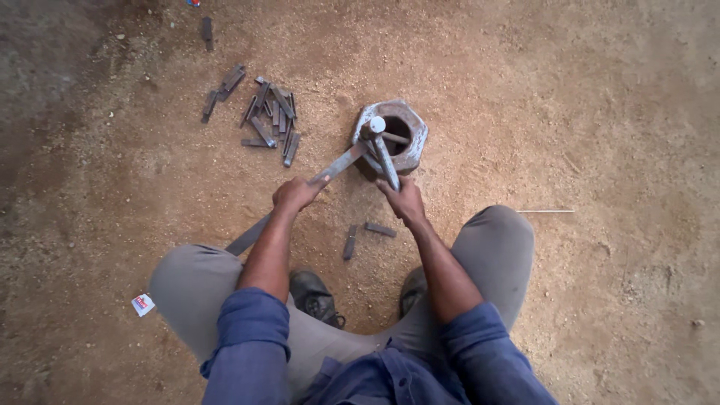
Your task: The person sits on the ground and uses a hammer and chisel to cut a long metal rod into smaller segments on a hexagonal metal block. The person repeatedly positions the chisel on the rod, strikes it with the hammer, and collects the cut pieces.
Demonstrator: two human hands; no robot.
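Squatting on sandy floor (600, 112), both hands working at a hex metal block (391, 135).

Left hand (296, 193) closed round a long flat bar (337, 165) angled into the block's centre hole. Right hand (405, 199) gripping a round-headed steel rod (382, 150) standing in the same hole. Hole's depth is dark, contents unclear. Pile of short metal strips (270, 116) lies off to the left; two more strips (365, 235) between the knees.
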